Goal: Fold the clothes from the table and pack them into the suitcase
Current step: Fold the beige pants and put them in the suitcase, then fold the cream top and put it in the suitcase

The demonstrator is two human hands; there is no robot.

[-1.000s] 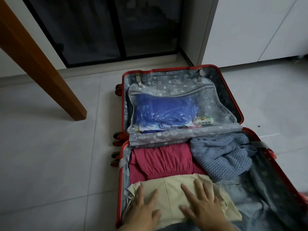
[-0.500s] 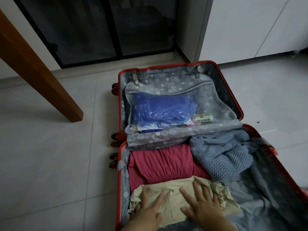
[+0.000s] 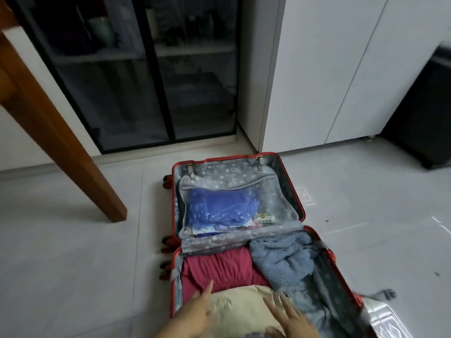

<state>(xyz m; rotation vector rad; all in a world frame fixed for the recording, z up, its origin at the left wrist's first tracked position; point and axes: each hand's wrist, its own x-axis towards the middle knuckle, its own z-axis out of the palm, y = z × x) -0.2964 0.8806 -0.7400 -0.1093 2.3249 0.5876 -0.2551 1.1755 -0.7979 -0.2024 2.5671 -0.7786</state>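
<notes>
- Both hands lie flat, holding nothing. The left hand (image 3: 195, 313) has straight fingers, the longest tip reaching up to the edge of the maroon garment (image 3: 219, 267). The right hand (image 3: 292, 318) has its fingers spread wide.
- Between and under the hands lies a folded beige garment (image 3: 241, 306), at the near end of the suitcase. Motion blur hides whether the palms press on it.
- Just beyond the beige piece, the maroon garment fills the left of the near shell. A blue-grey knit (image 3: 280, 259) sits bunched to its right, touching it.
- The red suitcase (image 3: 303, 211) lies wide open on the floor (image 3: 73, 264) of pale grey tiles. A grey strap (image 3: 385, 293) trails over its right rim onto the tiles.
- Its two shells run away from the person, hinged across the middle, and the near shell angles out to the right. The wheels (image 3: 167, 242) stick out along the left side.
- The far shell has a grey dotted lining and a mesh pocket. In the pocket are a blue plastic bag (image 3: 219, 208) and a small box (image 3: 264, 218) by the bag's lower right.
- To the left, a slanted wooden leg (image 3: 61, 142) meets the floor, well apart from the case.
- Behind stands a dark glass-door cabinet (image 3: 146, 81), with white cupboards (image 3: 341, 69) to its right and a black object (image 3: 419, 118) at the far right.
</notes>
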